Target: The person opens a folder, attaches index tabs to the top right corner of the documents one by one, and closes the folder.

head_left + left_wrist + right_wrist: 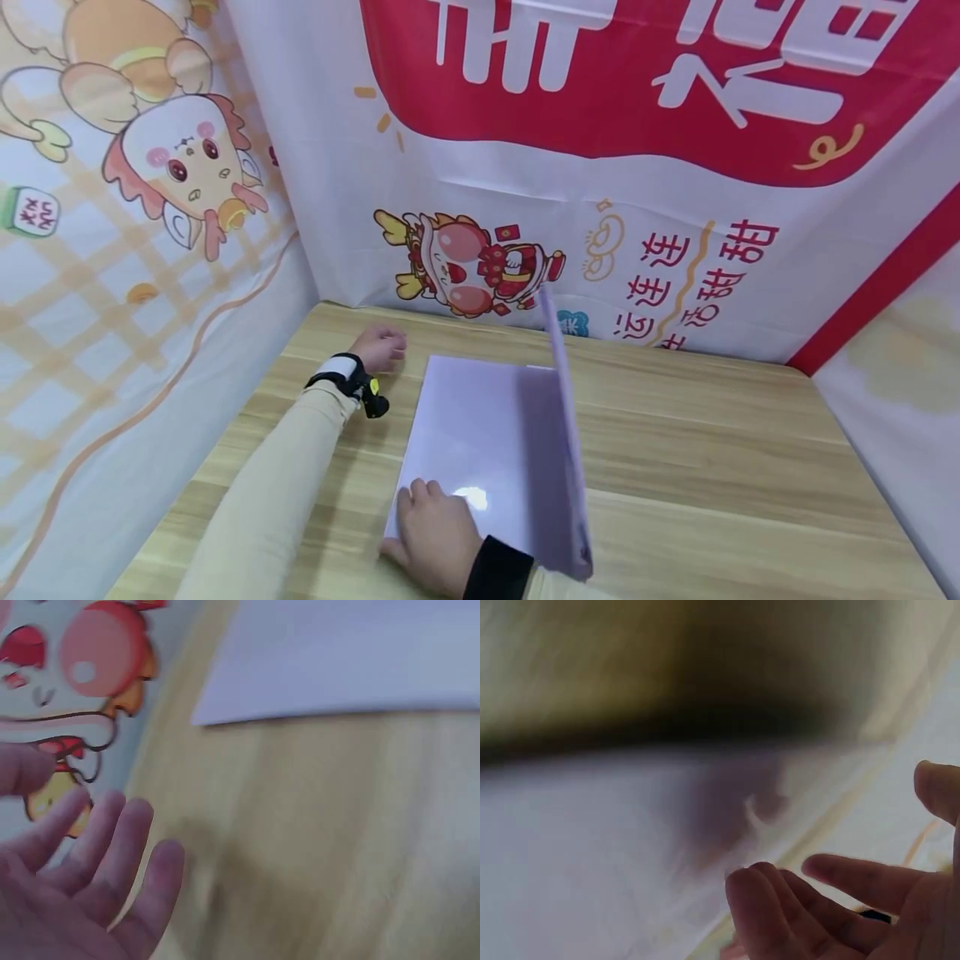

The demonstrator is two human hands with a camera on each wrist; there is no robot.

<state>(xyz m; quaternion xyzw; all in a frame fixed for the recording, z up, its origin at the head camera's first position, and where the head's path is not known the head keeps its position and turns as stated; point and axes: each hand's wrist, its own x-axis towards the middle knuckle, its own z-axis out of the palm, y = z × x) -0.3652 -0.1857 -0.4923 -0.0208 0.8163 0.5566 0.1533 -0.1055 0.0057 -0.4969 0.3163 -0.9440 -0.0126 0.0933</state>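
A glossy lavender folder [480, 425] lies on the table with one cover flat and its other cover [566, 417] standing nearly upright on the right. My right hand [438, 537] is over the flat cover's near left corner, fingers loosely bent and thumb apart. In the right wrist view, that hand [840, 915] holds nothing, its fingertips close to the shiny surface. Beyond the folder's far left corner is my left hand [380, 348], apart from it. The left wrist view shows this hand [90, 877] with fingers spread and relaxed, nothing in them.
The wood-grain table [720, 442] extends to the right of the folder. A printed white and red cloth [480, 175] hangs along the table's back edge, and a patterned cloth [247, 333] hangs on the left side.
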